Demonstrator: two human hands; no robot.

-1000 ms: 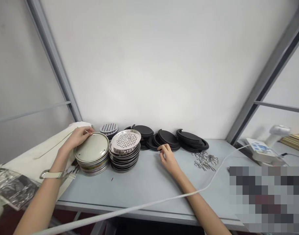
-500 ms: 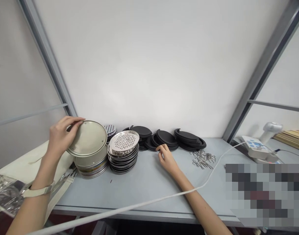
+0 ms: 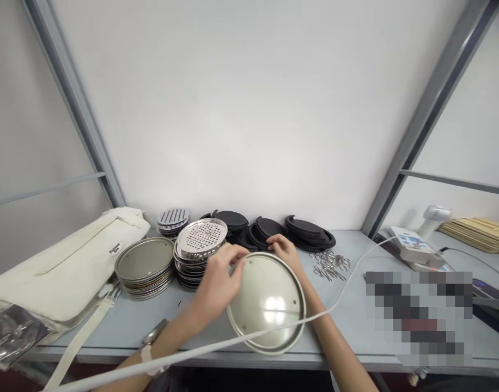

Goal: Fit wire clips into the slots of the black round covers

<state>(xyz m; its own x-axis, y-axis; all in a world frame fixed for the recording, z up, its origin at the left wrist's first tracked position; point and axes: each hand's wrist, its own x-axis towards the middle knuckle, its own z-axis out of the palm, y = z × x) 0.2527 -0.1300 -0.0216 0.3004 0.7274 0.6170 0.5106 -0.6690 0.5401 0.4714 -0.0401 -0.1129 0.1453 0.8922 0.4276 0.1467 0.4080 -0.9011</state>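
My left hand (image 3: 223,277) pinches the upper left rim of a round, pale metal plate (image 3: 257,305). The plate is tilted up above the front of the table, with small holes near its edge. Just beyond its upper right rim is my right hand (image 3: 285,251), fingers loosely bent; whether they touch the plate is unclear. Black round discs with raised rims (image 3: 269,228) lie behind that hand. To the left stand a stack of similar metal plates (image 3: 145,258) and a stack topped by a perforated silver grater disc (image 3: 202,237).
A cream bag (image 3: 73,261) lies at the left, its strap hanging over the table edge. Small metal clips (image 3: 330,264) are scattered right of centre. A white cable (image 3: 347,296) crosses in front. A white device (image 3: 413,245) and thin wooden boards (image 3: 476,234) sit at the right.
My left hand has carried the metal plate from above the left stack to the right, beside my right hand. My right hand has shifted slightly right and up.
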